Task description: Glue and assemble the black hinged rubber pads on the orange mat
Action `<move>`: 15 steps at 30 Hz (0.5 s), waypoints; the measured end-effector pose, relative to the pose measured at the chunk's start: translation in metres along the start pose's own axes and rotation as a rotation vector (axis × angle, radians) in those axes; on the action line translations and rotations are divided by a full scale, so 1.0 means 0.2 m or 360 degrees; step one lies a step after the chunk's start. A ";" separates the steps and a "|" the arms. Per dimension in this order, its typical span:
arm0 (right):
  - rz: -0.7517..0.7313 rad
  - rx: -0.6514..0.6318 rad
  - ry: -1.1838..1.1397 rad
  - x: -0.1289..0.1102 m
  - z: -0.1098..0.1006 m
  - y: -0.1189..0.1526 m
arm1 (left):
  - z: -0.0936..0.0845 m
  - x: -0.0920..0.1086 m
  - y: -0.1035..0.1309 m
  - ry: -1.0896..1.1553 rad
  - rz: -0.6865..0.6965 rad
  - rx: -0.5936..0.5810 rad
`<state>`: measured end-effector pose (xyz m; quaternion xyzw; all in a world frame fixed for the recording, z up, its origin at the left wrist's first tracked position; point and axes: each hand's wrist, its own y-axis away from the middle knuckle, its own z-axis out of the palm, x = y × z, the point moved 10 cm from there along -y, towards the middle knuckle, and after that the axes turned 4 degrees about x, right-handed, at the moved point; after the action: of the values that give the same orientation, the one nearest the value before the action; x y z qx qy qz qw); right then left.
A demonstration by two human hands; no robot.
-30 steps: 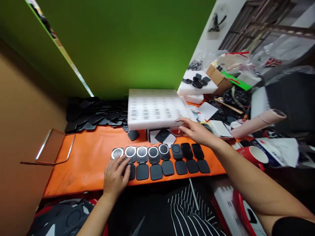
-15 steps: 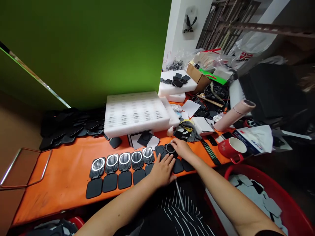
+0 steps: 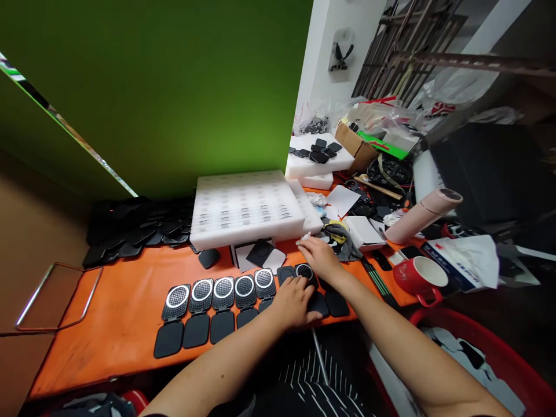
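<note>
Along the orange tabletop [image 3: 125, 313] runs a row of black hinged pieces, each with a square lid lying toward me. Several, like the hinged piece [image 3: 178, 299] at the left, have a pale ring over a mesh face. My left hand [image 3: 292, 302] lies over the right part of the row, fingers stretched onto a piece with a ringed mesh face [image 3: 304, 272]. Just beyond it, my right hand [image 3: 320, 258] has thumb and fingertips pinched together; what they hold, if anything, is hidden. A small white bottle [image 3: 306, 236] shows partly behind those fingertips.
A white foam block [image 3: 247, 214] stands at the back, beside a heap of black pieces [image 3: 139, 229]. To the right are a grey cloth [image 3: 347, 248], a pink flask [image 3: 423, 215] and a red mug [image 3: 419, 275]. Below sits a red tub [image 3: 508, 353] of pale pieces.
My right hand has lifted away from the ringed piece, up toward the bottle. Mesh now shows inside that ring, where it looked dark before. My left hand stays on the row.
</note>
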<state>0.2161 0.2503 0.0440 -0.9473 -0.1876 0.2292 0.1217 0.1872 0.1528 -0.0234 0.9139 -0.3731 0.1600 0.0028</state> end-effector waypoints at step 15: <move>0.0063 -0.0403 0.0276 -0.06 -0.10 -0.59 | 0.00 0.01 0.04 -0.0024 -0.0016 0.0003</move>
<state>0.1813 0.3490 0.1031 -0.9749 -0.1850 0.1233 0.0124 0.1828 0.1469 -0.0233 0.9169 -0.3683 0.1535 -0.0002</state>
